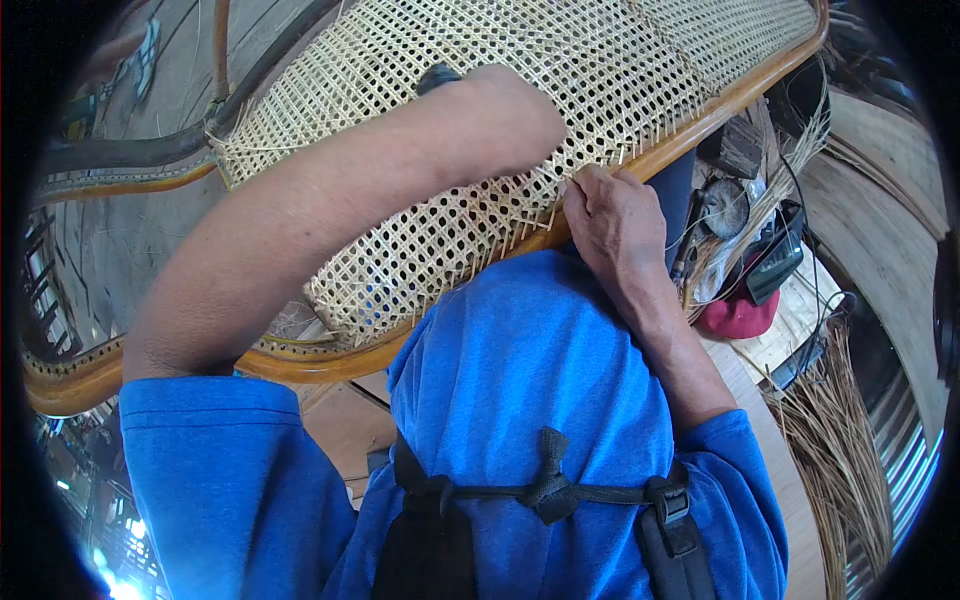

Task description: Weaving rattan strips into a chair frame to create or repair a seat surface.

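Note:
A woven cane panel (400, 240) with open holes stretches across a curved wooden frame (690, 135) in front of me. My left arm reaches over the weave from the left. My left hand (505, 115) is closed in a fist on the panel, and the rounded dark end of a tool (438, 77) sticks out beside it; the rest of that tool is hidden. My right hand (618, 215) rests at the frame's near edge, its fingers pinched at a cane strand where the weave meets the wood. Short strand ends poke out along this edge.
To the right lie a bundle of loose cane strips (840, 440), a red cloth item (740, 315), a dark round dish (722, 207) and black cords. Bare curved frame with drilled holes (75, 380) runs at the left. Someone's foot in a sandal (147, 57) shows at upper left.

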### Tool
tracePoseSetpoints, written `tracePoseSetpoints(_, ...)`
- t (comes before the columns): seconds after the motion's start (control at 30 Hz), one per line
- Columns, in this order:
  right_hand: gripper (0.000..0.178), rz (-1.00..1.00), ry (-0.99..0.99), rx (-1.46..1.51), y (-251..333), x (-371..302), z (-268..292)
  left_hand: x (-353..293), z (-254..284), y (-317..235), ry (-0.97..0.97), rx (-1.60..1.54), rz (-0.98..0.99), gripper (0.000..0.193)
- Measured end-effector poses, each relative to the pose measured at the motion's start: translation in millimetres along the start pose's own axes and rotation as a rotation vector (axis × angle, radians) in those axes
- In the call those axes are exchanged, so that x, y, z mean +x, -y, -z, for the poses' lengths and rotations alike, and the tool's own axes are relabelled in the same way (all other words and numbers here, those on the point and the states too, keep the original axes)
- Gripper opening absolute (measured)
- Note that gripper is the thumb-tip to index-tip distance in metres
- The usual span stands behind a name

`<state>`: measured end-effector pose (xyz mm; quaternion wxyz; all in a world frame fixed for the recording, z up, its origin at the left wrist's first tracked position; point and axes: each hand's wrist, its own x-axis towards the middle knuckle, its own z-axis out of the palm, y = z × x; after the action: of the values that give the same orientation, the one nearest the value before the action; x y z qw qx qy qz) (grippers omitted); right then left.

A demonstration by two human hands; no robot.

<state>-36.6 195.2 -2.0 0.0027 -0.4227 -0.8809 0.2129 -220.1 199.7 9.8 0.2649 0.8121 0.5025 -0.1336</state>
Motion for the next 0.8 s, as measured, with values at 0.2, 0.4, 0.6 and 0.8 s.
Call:
tracePoseSetpoints(0.2, 0.019, -0.110, 0.106, -0.007, 2.0, -1.2, 5.1, 2.2, 7.0, -13.8, 0.025, -0.004, 0.053, 0.016)
tracePoseSetpoints(0.4, 0.020, -0.012, 0.082, -0.097, 4.5, 1.2, 0.9, 5.5, 6.4, -2.9, 0.030, 0.025, 0.006, 0.017)
tracePoseSetpoints(0.6, 0.010, -0.020, 0.126, -0.211, 10.9, 8.5, -5.6, 2.3, -4.4, -9.6, 0.018, -0.039, 0.150, 0.018)
tracePoseSetpoints(0.8, 0.020, 0.350, -0.017, -0.149, -15.7, 10.7, 0.0, -29.6, -1.9, 15.3, -0.008, -0.130, 0.253, 0.037)
